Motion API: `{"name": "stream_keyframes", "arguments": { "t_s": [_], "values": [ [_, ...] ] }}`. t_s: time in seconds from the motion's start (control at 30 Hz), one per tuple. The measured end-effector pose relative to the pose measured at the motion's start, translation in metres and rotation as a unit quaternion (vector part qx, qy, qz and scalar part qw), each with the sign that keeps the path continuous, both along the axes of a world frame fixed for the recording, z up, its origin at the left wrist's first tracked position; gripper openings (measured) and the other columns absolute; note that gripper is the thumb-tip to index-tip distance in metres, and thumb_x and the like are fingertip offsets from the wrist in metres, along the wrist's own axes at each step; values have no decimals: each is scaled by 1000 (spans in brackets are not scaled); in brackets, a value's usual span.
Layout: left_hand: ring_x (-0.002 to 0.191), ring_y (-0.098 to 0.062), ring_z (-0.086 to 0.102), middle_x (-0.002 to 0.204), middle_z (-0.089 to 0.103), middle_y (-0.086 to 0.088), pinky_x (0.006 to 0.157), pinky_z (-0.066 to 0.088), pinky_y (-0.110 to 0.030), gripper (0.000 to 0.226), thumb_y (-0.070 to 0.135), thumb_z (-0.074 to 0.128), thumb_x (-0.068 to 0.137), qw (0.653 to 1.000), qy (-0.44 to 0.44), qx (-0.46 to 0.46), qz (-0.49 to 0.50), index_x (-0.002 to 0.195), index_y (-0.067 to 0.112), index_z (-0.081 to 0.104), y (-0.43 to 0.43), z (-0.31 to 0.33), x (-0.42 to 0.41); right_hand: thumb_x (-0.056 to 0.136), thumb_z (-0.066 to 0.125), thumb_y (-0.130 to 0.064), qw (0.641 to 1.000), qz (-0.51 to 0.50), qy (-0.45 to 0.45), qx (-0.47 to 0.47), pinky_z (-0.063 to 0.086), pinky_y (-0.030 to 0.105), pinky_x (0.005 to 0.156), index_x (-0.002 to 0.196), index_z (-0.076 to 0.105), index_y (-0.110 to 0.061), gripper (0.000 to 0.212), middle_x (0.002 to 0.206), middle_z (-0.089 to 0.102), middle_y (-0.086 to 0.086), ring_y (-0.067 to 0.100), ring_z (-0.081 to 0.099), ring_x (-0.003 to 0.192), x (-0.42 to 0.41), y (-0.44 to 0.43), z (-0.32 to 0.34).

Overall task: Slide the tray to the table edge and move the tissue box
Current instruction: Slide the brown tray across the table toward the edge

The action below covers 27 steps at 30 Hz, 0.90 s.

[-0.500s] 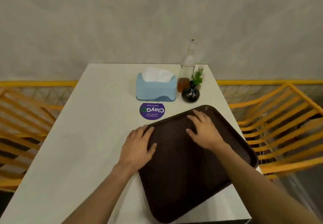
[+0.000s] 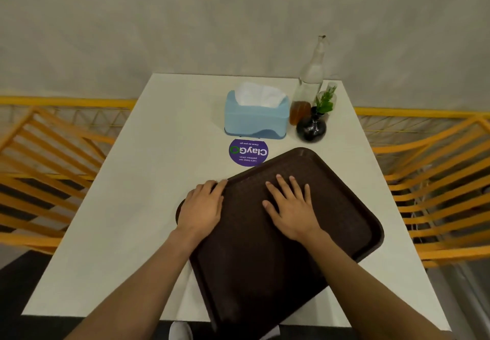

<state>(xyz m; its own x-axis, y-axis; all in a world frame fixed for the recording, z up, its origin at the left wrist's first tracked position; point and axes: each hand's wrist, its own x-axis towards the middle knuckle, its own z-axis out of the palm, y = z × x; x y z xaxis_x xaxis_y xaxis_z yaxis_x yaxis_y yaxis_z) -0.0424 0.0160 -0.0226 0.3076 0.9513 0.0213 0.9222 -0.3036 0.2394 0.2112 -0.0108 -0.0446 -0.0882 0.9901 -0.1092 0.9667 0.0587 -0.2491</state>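
Note:
A dark brown tray lies skewed on the white table, its near corner hanging past the table's front edge. My left hand rests flat over the tray's left corner, fingers along the rim. My right hand lies flat, fingers spread, on the tray's middle. A light blue tissue box with white tissue sticking out stands at the far middle of the table, apart from the tray.
A purple round sticker lies between box and tray. A glass bottle with amber liquid and a black vase with a green sprig stand right of the box. Orange slatted chairs flank both sides.
The tray has slid toward me, its near corner now over the front edge. Both hands moved back with it, and my left hand sits further over the left corner.

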Motion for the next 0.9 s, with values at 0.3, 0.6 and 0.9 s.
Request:
{"name": "stream_keyframes", "arguments": {
  "t_s": [0.3,0.6,0.9],
  "values": [
    [115,-29,53,135,54,-12,97,47,-39,63,10,44,99,999,41,6,18,158,30,32,-4,-4,-80,100,20,-66,1000,-9,6,-4,-4,55,122,157,26,-37,64,170,10,-2,24,0,156,-72,2,9],
    [111,-28,53,130,53,-12,78,55,-38,64,12,48,98,996,43,-31,76,158,20,30,-11,4,-147,100,49,-49,985,-157,6,68,10,54,121,155,35,-26,61,168,17,4,29,9,155,-117,-37,26],
    [99,-25,60,118,62,-9,66,56,-36,52,17,56,96,995,-14,-13,95,147,14,49,-23,0,-195,107,37,-13,970,-215,97,66,3,31,122,159,23,-5,54,168,17,10,24,-2,156,-144,-49,10]
  ]
}}
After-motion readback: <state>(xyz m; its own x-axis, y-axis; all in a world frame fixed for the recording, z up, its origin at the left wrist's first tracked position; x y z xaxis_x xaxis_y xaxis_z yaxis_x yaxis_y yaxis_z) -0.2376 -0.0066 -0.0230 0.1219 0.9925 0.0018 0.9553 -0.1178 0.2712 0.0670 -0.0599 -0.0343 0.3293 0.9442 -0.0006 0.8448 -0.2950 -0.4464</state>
